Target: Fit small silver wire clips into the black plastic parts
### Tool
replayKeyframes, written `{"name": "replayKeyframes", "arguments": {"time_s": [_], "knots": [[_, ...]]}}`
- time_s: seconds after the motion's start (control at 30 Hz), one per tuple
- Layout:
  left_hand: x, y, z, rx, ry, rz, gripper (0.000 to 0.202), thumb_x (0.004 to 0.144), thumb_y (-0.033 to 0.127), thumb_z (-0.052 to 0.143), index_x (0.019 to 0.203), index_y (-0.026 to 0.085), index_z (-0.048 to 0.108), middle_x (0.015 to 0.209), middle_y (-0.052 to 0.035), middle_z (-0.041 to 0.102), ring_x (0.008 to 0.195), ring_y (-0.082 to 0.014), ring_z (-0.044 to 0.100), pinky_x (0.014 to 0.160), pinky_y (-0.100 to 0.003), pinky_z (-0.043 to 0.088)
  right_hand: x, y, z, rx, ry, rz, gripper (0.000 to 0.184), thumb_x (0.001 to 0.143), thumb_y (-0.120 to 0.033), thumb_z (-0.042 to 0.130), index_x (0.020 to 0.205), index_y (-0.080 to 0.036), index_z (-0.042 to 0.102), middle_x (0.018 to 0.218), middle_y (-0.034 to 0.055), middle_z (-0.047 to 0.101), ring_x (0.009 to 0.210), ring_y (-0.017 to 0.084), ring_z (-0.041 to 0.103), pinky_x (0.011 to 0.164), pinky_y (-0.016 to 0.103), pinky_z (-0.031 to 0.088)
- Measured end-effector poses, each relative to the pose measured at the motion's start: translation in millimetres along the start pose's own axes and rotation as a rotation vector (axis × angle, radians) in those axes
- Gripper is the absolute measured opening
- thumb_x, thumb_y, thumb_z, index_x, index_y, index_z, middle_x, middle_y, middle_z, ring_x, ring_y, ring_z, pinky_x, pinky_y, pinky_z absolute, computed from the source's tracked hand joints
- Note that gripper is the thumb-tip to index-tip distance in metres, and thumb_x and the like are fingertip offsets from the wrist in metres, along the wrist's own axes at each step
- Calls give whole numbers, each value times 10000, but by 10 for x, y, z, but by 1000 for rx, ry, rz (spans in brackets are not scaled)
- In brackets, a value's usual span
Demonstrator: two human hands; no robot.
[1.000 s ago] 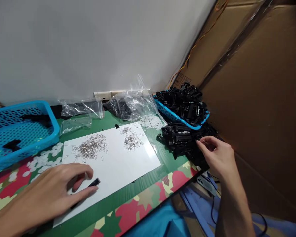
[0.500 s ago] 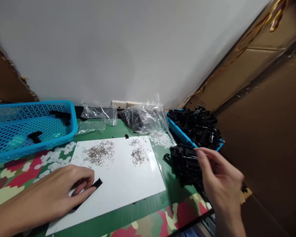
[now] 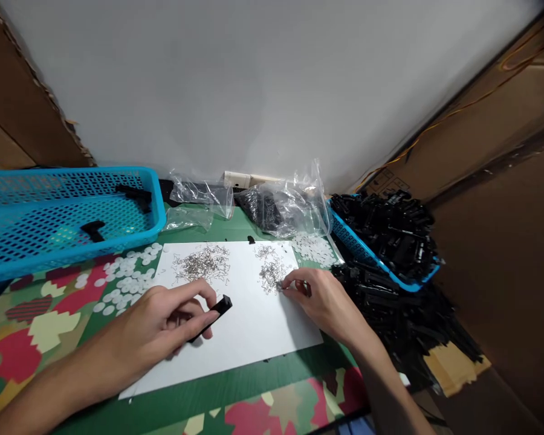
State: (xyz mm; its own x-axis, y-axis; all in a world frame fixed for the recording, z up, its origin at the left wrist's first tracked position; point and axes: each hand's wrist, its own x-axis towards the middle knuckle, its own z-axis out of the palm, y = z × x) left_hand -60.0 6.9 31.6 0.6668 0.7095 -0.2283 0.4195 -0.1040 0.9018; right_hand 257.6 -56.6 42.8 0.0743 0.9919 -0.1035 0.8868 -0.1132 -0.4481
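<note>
My left hand [image 3: 163, 326] rests on a white sheet [image 3: 249, 326] and grips a small black plastic bar [image 3: 213, 314] between thumb and fingers. My right hand [image 3: 320, 299] lies on the same sheet with fingertips pinched at the edge of the right pile of small metal clips [image 3: 271, 272]. A second pile of metal clips [image 3: 202, 264] lies further left on the sheet. What the right fingertips hold is too small to see.
A blue basket [image 3: 72, 232] at left holds a few black parts. Another blue basket [image 3: 367, 257] at right overflows with black plastic parts [image 3: 394, 229], more heaped below it. White discs [image 3: 122, 281] are scattered on the patterned mat. Clear bags [image 3: 281, 208] lie by the wall. Cardboard stands on the right.
My right hand left the heap of black parts and came left onto the sheet, to the right clip pile. The view swung left. The left hand still grips the black bar.
</note>
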Motion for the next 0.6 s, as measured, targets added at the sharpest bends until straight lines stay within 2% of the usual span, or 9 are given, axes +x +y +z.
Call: {"name": "replayKeyframes", "arguments": {"time_s": [0.1, 0.2, 0.33, 0.43, 0.6], "knots": [[33, 10, -3, -10, -101, -88, 426, 1032, 624, 540, 1236, 259, 625, 886, -48, 773, 644, -129, 608, 568, -206, 468, 32, 25, 44, -7, 13, -7, 112, 955, -216, 684, 911, -270, 771, 871, 4, 734, 787, 184, 623, 711, 311, 373], [47, 49, 40, -48, -97, -107, 471, 1032, 644, 525, 1300, 267, 614, 871, -40, 760, 631, -122, 573, 563, -206, 453, 38, 46, 40, 5, 9, -25, 112, 981, -238, 658, 907, -256, 741, 922, 9, 745, 829, 193, 636, 735, 316, 383], [49, 133, 111, -159, -71, -136, 521, 1010, 655, 551, 1324, 242, 598, 773, -24, 718, 566, -120, 516, 492, -206, 394, 33, 70, -12, 32, 30, -43, 141, 1039, -267, 560, 992, -244, 690, 943, 25, 731, 830, 198, 630, 734, 315, 394], [54, 173, 139, -235, -8, -124, 480, 1011, 612, 574, 1307, 235, 600, 703, 1, 671, 546, -113, 503, 482, -201, 360, 39, 77, -71, 29, 16, -52, 167, 1058, -297, 521, 1001, -244, 669, 918, 24, 715, 801, 193, 618, 714, 312, 391], [70, 154, 134, -240, 37, -91, 427, 1030, 572, 569, 1299, 242, 594, 652, 45, 564, 580, -115, 456, 546, -219, 386, 75, 70, -115, -10, -41, -21, 105, 1005, -308, 626, 1020, -275, 724, 899, 7, 710, 784, 184, 624, 695, 307, 384]]}}
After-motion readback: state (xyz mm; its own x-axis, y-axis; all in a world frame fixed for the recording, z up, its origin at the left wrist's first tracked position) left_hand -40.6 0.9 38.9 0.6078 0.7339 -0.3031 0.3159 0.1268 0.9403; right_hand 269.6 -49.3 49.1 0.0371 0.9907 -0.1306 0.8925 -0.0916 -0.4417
